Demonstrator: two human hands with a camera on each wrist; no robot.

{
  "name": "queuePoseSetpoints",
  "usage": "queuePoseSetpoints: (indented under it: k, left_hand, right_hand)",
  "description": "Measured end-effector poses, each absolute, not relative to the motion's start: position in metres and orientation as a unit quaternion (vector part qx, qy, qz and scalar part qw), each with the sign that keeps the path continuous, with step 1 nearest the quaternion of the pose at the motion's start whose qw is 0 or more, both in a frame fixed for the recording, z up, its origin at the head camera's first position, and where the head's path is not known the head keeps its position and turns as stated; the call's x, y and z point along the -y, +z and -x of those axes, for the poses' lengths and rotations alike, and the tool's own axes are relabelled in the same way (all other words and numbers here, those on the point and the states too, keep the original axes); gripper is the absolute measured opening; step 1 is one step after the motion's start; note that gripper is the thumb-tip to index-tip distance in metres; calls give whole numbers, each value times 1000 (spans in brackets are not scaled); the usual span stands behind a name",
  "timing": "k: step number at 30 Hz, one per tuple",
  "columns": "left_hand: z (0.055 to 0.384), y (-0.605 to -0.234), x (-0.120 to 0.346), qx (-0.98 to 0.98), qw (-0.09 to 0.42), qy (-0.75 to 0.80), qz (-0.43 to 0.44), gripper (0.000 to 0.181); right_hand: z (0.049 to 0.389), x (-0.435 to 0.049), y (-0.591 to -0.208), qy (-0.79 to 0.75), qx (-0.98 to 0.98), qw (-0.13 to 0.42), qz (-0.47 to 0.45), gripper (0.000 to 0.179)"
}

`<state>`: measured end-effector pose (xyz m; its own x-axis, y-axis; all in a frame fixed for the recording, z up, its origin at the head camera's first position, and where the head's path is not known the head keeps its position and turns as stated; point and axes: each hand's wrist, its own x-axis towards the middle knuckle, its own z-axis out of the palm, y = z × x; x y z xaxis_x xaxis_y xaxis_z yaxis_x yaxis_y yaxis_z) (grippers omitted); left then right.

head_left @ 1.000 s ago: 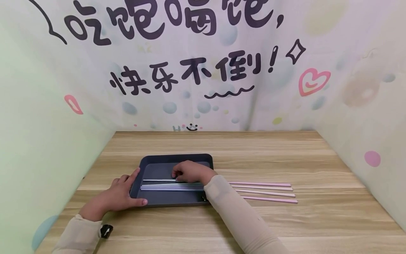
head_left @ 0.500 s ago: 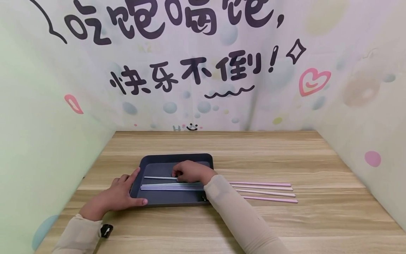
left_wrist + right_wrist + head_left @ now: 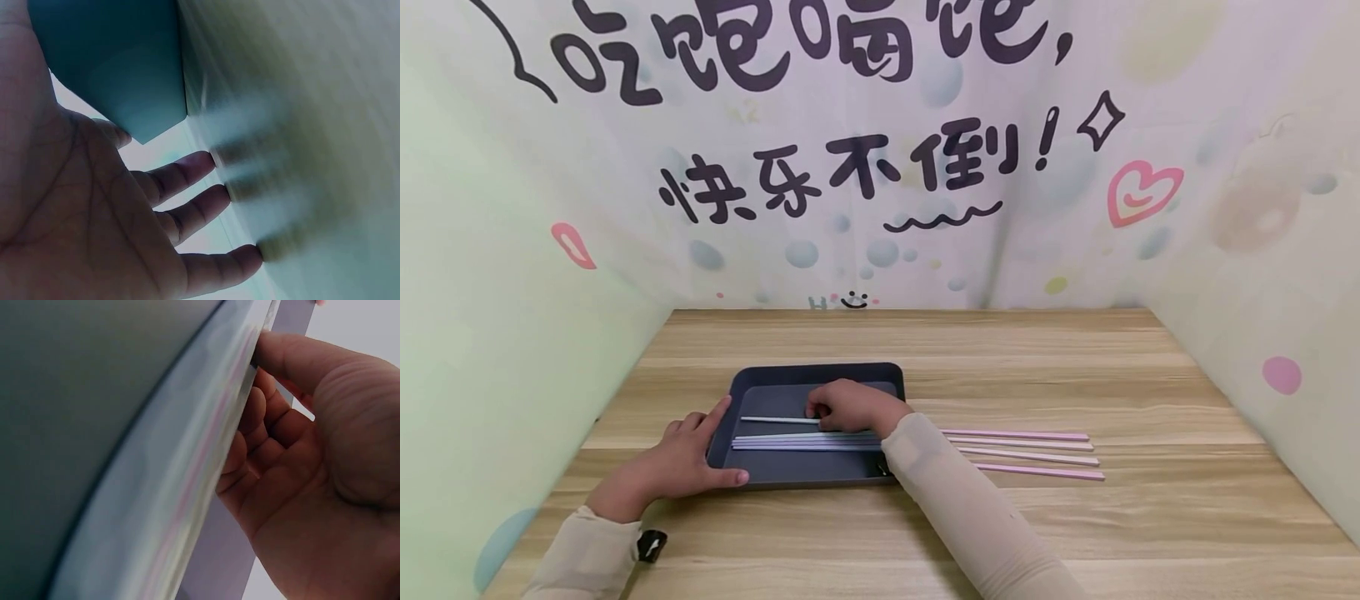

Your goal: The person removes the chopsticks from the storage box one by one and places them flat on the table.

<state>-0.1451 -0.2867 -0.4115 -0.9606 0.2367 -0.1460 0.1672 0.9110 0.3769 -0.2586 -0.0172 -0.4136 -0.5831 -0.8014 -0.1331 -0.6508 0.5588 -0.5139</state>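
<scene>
A dark grey tray (image 3: 816, 481) sits on the table with several chopsticks (image 3: 805, 444) lying across it. Their pale bluish ends are inside, and pink and white ends (image 3: 1037, 457) stick out past the right side. My right hand (image 3: 853, 406) is over the tray, pinching a chopstick (image 3: 775, 420) between thumb and fingers; it lies apart from the bunch, on the far side. In the right wrist view the thumb (image 3: 300, 359) presses on its edge. My left hand (image 3: 681, 462) rests at the tray's left side, fingers extended along the wall and thumb by the front rim.
The wooden table (image 3: 1187, 500) reaches back to a printed cloth (image 3: 880, 167) with dark lettering. Cloth walls stand at left and right. A black wrist strap piece (image 3: 652, 546) shows at the left sleeve. My right sleeve covers the tray's front right corner.
The pinched chopstick's left end has shifted slightly up and away from the bunch since a second ago. Both hands and the tray stay in place.
</scene>
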Motion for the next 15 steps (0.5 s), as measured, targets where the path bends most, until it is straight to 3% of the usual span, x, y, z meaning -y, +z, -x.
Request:
queuePoseSetpoints:
  k: [15]
  left_hand:
    - [145, -410, 285, -973, 103, 183, -100, 121]
  right_hand:
    - [258, 15, -411, -219, -861, 162, 430, 12]
